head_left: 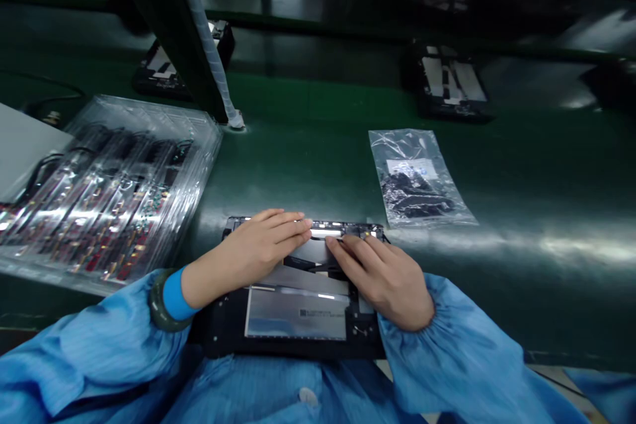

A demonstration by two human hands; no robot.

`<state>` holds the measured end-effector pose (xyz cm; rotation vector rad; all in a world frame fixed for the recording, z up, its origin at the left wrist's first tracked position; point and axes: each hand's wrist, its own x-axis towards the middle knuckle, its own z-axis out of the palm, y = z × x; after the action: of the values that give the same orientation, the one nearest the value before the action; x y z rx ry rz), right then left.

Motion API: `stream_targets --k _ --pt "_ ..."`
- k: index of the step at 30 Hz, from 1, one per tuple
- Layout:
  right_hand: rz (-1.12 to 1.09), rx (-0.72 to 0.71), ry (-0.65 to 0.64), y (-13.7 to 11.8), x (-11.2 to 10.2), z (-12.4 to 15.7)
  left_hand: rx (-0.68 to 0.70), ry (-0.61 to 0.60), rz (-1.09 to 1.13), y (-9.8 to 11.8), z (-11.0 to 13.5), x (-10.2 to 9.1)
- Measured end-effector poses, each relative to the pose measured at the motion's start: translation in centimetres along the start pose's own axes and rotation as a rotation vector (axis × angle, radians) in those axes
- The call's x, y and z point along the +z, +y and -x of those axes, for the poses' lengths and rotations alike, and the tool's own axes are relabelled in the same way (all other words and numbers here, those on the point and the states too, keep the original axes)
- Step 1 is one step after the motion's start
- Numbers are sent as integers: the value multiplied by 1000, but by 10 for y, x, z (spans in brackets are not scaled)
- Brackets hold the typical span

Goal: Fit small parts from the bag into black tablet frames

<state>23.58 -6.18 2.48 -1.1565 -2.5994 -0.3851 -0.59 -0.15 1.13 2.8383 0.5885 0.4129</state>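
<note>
An opened black electronic device [293,348], flat like a tablet, lies at the table's front edge against my body. Inside it shows a silver rectangular panel [298,315] with a small printed label, and a strip of circuit parts along the far edge. My left hand [268,242] rests flat over the device's upper left, its fingers stretched out and side by side. My right hand [385,278] lies on the upper right, index finger extended and the others slightly bent, fingertips touching near the far edge. Anything under the fingers is hidden.
A clear plastic tray [206,146] of circuit boards stands at left. Beyond my right hand lies a clear bag [422,189] with black pieces. Two similar opened devices [452,83] [161,69] sit farther back. A dark post with a wrapped cable [211,50] rises at left.
</note>
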Motion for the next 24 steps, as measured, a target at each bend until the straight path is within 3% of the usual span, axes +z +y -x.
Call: stream_targets --k 7,10,13,16,20,24 --pt "54 12 -119 1 -9 6 -14 -8 30 -2 1 2" --pt "55 55 -99 3 -11 21 -48 18 129 -6 2 2" --pt "-26 206 -2 3 -13 41 -118 50 274 -9 -1 -4" --pt "-149 461 90 1 -15 56 -213 62 345 -6 -7 -9" --pt "-314 620 182 -4 -15 54 -203 -10 157 -1 -12 -9" --pt "-263 618 103 -15 -4 27 -82 -81 -82 2 -10 -4"
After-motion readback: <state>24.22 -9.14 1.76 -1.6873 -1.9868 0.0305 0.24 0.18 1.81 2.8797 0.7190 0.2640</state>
